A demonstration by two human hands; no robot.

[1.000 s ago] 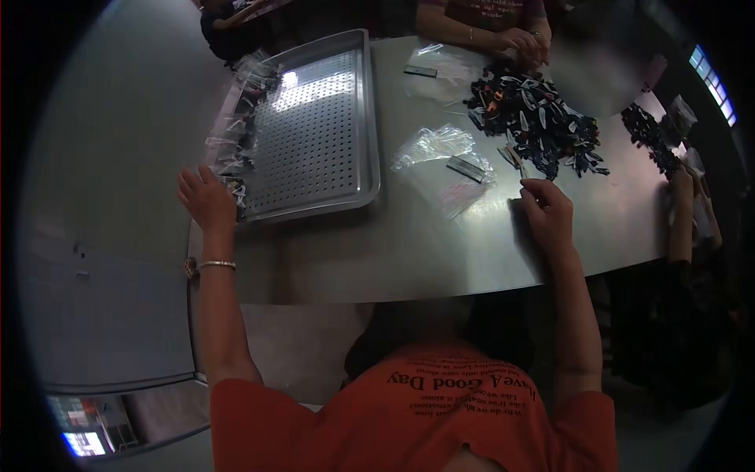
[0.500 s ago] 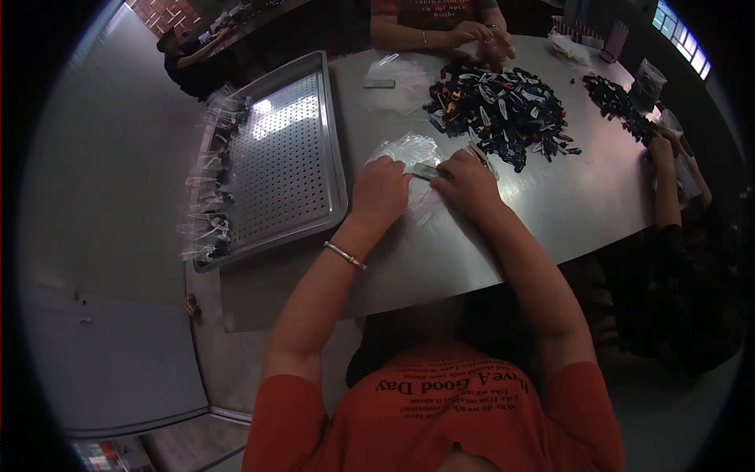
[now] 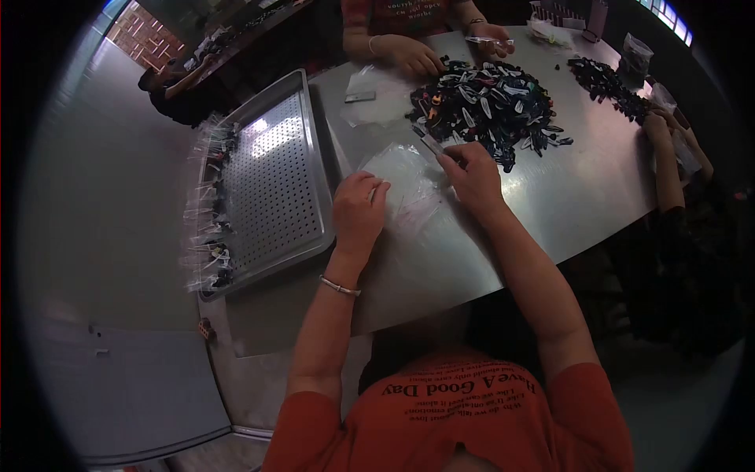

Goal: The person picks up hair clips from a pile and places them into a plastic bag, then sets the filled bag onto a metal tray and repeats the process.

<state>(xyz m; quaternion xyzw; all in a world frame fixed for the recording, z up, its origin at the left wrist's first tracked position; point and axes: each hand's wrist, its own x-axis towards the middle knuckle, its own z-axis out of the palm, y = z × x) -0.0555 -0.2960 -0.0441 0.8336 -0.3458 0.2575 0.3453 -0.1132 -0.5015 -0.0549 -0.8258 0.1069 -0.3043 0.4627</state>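
Note:
My right hand point(image 3: 474, 175) pinches a dark flat clip point(image 3: 427, 140) between thumb and fingers, just left of the near edge of a large pile of dark hair clips point(image 3: 491, 110). To the left, my left hand point(image 3: 360, 201) is closed with its fingertips together; anything between them is too small to make out. Between my hands lie clear plastic bags point(image 3: 401, 167) on the metal table point(image 3: 440, 275), with thin pinkish strips point(image 3: 418, 211) near them.
A perforated metal tray point(image 3: 271, 181) with filled bags along its far left edge stands at the left. Across the table a co-worker's hands point(image 3: 413, 55) reach to the pile. More bags point(image 3: 373, 98) lie at the back; another person's hands point(image 3: 661, 130) work at the right.
My hands have moved apart. My right hand has lifted the clip toward the pile, and my left hand has drawn back left off the bags. The co-worker's hands have separated.

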